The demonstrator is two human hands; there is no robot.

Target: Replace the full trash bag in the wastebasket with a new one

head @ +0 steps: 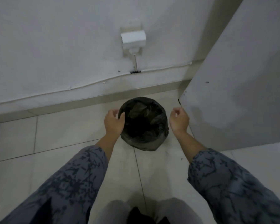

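Note:
A small round wastebasket [144, 143] stands on the tiled floor close to the wall, lined with a black trash bag [144, 120] folded over its rim and holding dark crumpled waste. My left hand [114, 122] curls over the left side of the rim, fingers touching the bag's edge. My right hand [179, 119] hovers just right of the basket, fingers loosely bent, holding nothing and apart from the bag. Both arms wear grey patterned sleeves.
A white wall with a cable [87, 85] along it and a white socket box [133, 38] rises behind the basket. A white panel or door [233, 94] stands close on the right. Pale floor tiles [63, 135] spread left and toward me.

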